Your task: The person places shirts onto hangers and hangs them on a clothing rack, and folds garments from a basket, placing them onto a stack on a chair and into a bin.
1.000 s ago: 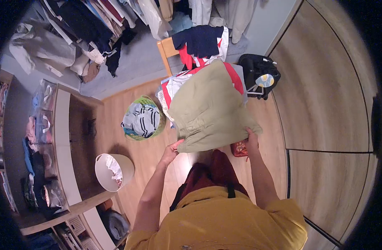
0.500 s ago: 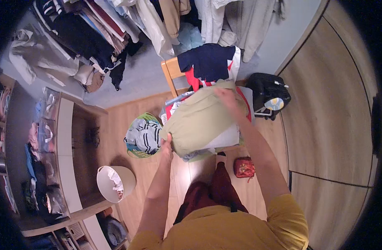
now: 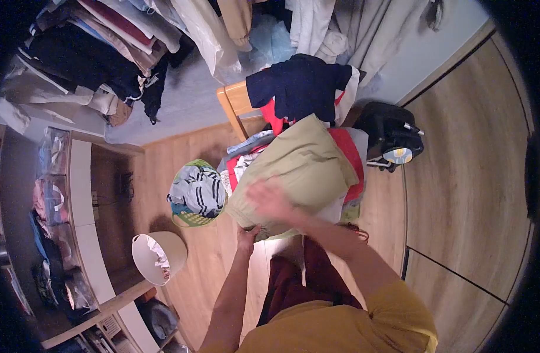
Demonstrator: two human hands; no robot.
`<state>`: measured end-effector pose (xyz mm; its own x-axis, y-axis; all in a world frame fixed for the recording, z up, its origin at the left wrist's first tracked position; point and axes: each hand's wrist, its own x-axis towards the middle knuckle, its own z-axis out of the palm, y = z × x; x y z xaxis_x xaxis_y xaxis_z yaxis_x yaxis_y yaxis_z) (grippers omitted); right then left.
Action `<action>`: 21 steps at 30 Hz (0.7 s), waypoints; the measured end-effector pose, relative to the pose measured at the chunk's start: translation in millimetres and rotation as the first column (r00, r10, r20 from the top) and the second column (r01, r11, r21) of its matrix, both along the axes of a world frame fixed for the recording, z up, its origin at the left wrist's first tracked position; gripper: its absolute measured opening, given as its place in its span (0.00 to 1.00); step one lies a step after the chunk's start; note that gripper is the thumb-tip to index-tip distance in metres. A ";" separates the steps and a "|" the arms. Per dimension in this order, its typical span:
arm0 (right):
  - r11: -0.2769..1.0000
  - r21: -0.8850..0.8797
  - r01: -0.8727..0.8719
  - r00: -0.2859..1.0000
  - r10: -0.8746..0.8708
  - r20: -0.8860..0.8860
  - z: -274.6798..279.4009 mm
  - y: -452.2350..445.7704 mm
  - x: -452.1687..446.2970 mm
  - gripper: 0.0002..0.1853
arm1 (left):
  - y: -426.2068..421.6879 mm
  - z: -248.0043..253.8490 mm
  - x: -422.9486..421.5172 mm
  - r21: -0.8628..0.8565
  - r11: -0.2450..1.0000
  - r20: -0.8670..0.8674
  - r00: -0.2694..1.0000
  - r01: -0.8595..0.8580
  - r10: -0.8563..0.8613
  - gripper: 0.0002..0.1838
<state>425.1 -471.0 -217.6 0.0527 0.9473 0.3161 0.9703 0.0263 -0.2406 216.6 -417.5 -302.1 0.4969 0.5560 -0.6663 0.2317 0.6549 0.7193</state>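
Note:
A khaki garment (image 3: 305, 170), which has a gathered edge at its left end, lies spread over a pile of clothes in front of a wooden chair. My left hand (image 3: 248, 237) grips its near left corner, fingers closed on the cloth. Flat on top of the fabric, near the gathered edge, rests my right hand (image 3: 271, 199); it is slightly blurred, with its fingers stretched out. Red cloth (image 3: 347, 150) shows from under the garment's right side. A navy garment (image 3: 308, 88) hangs over the back of the chair (image 3: 237, 99).
Left of the pile stands a green basket (image 3: 193, 219) holding striped clothing. A cream bin (image 3: 177, 256) is nearer me. At the right are a black suitcase (image 3: 383, 132) and wooden doors (image 3: 464, 165). Shelves (image 3: 84, 182) line the left; clothes hang along the back wall.
My right hand has moved from the garment's far right part to its near left part. The garment's far end now lies lower and flatter, and my left hand has shifted slightly nearer me.

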 end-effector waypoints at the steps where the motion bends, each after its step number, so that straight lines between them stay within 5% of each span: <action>1: 0.987 -0.011 0.160 0.984 -0.158 0.086 -34.1 -7.7 32.0 0.27 | -2.5 9.9 4.8 0.009 0.999 0.031 0.999 -0.038 0.038 0.42; 3: 0.833 -0.048 0.551 0.814 -0.524 0.252 -59.7 -51.2 114.2 0.26 | 0.0 35.7 21.7 -0.069 0.992 -0.030 0.995 -0.102 0.100 0.43; 4: 0.639 -0.084 0.765 0.623 -0.700 0.349 -53.3 -87.7 157.8 0.25 | -0.1 45.1 24.7 -0.146 0.975 -0.095 0.983 -0.169 0.156 0.45; 6: 0.292 -0.102 0.951 0.302 -0.802 0.515 -33.0 -124.8 206.5 0.24 | -3.6 52.0 17.0 -0.217 0.944 -0.117 0.967 -0.247 0.226 0.40; 7: 0.290 -0.099 0.952 0.298 -0.804 0.515 -25.1 -127.7 212.3 0.24 | -4.6 55.0 14.0 -0.284 0.903 -0.141 0.946 -0.321 0.292 0.36; 9: 0.459 0.229 0.858 0.379 -0.868 0.320 -6.8 -130.5 222.0 0.21 | -7.2 42.8 -6.4 -0.447 0.843 -0.099 0.953 -0.299 0.285 0.32; 10: 0.575 0.007 0.818 0.572 -0.814 0.103 31.6 -119.8 205.4 0.22 | -9.4 39.0 -15.2 -0.595 0.759 -0.060 0.956 -0.264 0.286 0.28; 11: 0.696 -0.176 0.696 0.678 -0.718 -0.157 66.5 -98.0 177.0 0.23 | -16.6 52.5 -15.4 -0.500 0.843 -0.037 0.978 -0.196 0.205 0.25; 13: 0.856 0.095 0.509 0.755 -0.390 -0.527 48.3 -74.7 106.7 0.29 | -27.1 79.4 -15.7 -0.456 0.880 0.095 0.976 -0.132 0.196 0.26; 14: 0.856 0.042 0.515 0.802 -0.463 -0.378 30.1 -52.6 73.9 0.24 | -31.2 94.2 -14.8 -0.405 0.911 0.223 0.958 -0.078 0.181 0.28; 15: 0.932 0.120 0.342 0.891 -0.281 -0.357 50.9 -41.2 46.6 0.27 | -36.9 112.5 -9.3 -0.392 0.913 0.267 0.936 -0.112 0.229 0.31; 21: 0.984 -0.150 0.093 0.857 -0.156 -0.492 -61.3 -9.9 -25.4 0.29 | -44.8 140.4 -0.3 -0.236 0.969 0.242 0.961 -0.078 0.136 0.31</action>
<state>399.7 -481.0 -278.9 0.2937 0.9503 0.1032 0.7116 -0.1452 -0.6875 216.2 -462.3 -161.7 0.6119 0.4678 -0.6378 -0.0204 0.8154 0.5785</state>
